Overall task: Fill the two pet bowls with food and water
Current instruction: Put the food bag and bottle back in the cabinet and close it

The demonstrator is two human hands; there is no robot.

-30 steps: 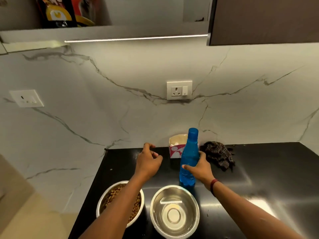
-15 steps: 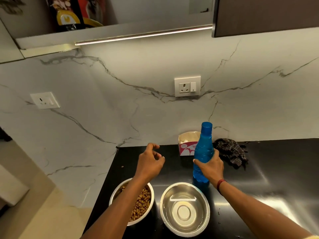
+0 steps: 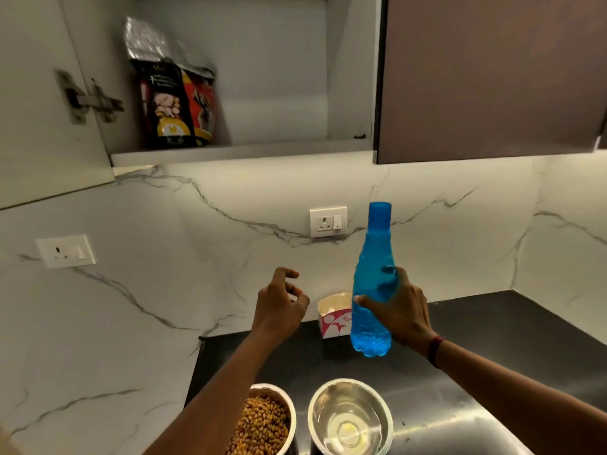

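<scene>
Since the frame half a second earlier, the blue bottle (image 3: 372,284) had come up off the black counter (image 3: 492,326); before, its base stood on the surface, now it hung clear above it, upright, cap still on. The view had also tipped upward, bringing the open cupboard and the food bag (image 3: 174,93) on its shelf into sight.

Right hand (image 3: 399,310) was wrapped around the bottle's lower body, thumb across the front. Left hand (image 3: 279,307) held nothing, fingers loosely curled, just left of the bottle at about the same height. I judged it was headed for the cap.

Left bowl (image 3: 267,421) held kibble. Right bowl (image 3: 349,418) looked empty or nearly so; a glare on its floor kept me from ruling out a film of water. Both sat near the counter's front edge, just beside each other.

Risks noted:
- Grip sat low on a ribbed, thin-looking bottle. A squeeze as the cap came off could push water out over the counter.
- Pouring from this height into a shiny steel bowl could splash into the kibble next door.
- The paper carton (image 3: 335,315) stood just behind the bottle; a swing could knock it.
</scene>
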